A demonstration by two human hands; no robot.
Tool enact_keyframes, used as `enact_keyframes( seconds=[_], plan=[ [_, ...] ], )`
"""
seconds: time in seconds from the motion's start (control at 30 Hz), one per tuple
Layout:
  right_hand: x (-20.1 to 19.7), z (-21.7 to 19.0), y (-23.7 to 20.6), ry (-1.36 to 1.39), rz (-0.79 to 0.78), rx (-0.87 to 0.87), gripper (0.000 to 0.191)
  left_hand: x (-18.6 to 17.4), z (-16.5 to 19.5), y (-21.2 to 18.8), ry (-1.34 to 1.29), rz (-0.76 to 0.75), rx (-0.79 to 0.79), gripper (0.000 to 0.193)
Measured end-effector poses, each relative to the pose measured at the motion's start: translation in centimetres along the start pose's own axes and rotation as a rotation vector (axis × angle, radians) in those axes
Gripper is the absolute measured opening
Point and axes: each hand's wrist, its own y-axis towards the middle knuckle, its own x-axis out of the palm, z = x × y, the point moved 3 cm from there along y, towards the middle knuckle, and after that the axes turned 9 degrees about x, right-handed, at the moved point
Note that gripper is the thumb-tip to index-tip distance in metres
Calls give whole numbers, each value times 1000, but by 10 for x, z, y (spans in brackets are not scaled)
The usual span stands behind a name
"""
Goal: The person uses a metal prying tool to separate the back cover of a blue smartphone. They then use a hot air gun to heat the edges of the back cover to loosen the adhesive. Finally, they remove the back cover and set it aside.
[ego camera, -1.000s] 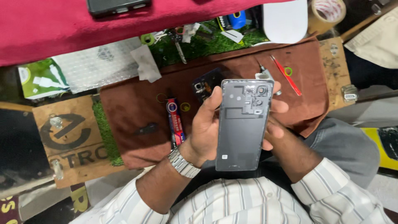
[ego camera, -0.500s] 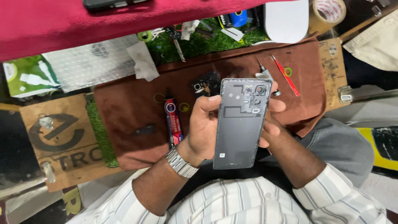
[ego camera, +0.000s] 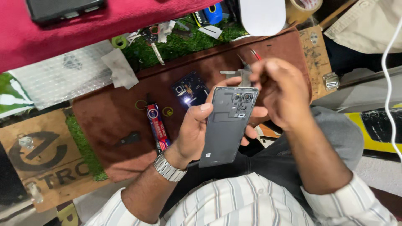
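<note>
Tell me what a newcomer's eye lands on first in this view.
First the dark grey phone, back side up and upright in the left hand at the centre. The right hand hovers just above its top edge, over the brown work mat. Behind, a red cloth spans the top left, with a dark phone lying on it.
</note>
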Motion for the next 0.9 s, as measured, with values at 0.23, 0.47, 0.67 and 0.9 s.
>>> enact_keyframes(
  seconds=[0.23, 0.47, 0.67, 0.9],
  plan=[
    [-9, -10, -29, -353, -82, -20, 14, -2, 0, -1, 94, 29, -64, 72],
    [1, -11, -29, -354, -85, -37, 16, -2, -1, 0, 116, 29, -60, 71],
    [-3, -5, -32, -261, -69, -5, 17, -4, -3, 0, 95, 22, -58, 71],
    [-6, 6, -32, 65, -94, 68, 17, -8, -7, -1, 8, 25, -59, 70]
  ],
)
